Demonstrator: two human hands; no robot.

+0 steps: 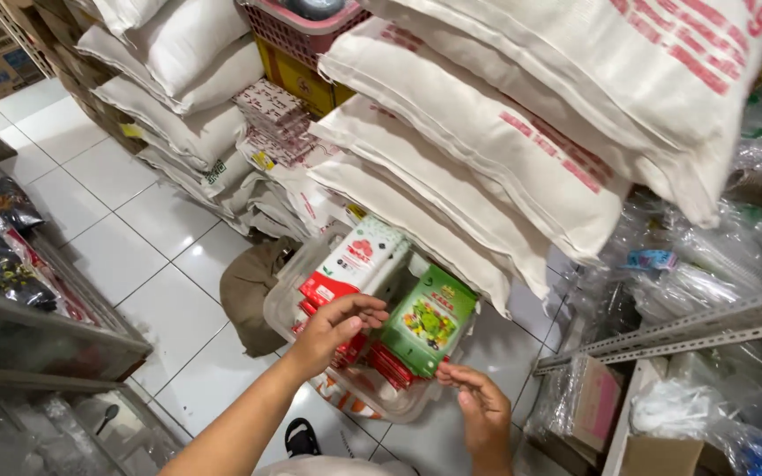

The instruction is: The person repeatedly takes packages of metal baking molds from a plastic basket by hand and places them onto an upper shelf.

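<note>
A clear plastic bin [286,304] stands on the tiled floor, filled with upright packets. My left hand [335,324] reaches into it, its fingers curled over a row of red packets [319,288]. Behind that hand a tall white and red packet [360,256] stands upright. A green packet [428,320] leans at the bin's right side. My right hand [480,405] hovers at the bin's near right corner, just below the green packet, fingers bent and holding nothing that I can see.
Large white sacks [487,132] are stacked high right behind the bin. A brown sack [253,286] lies to the bin's left. A metal shelf [690,330] with plastic-wrapped goods stands at right, a glass counter [37,326] at left. My sandalled foot [300,435] is below.
</note>
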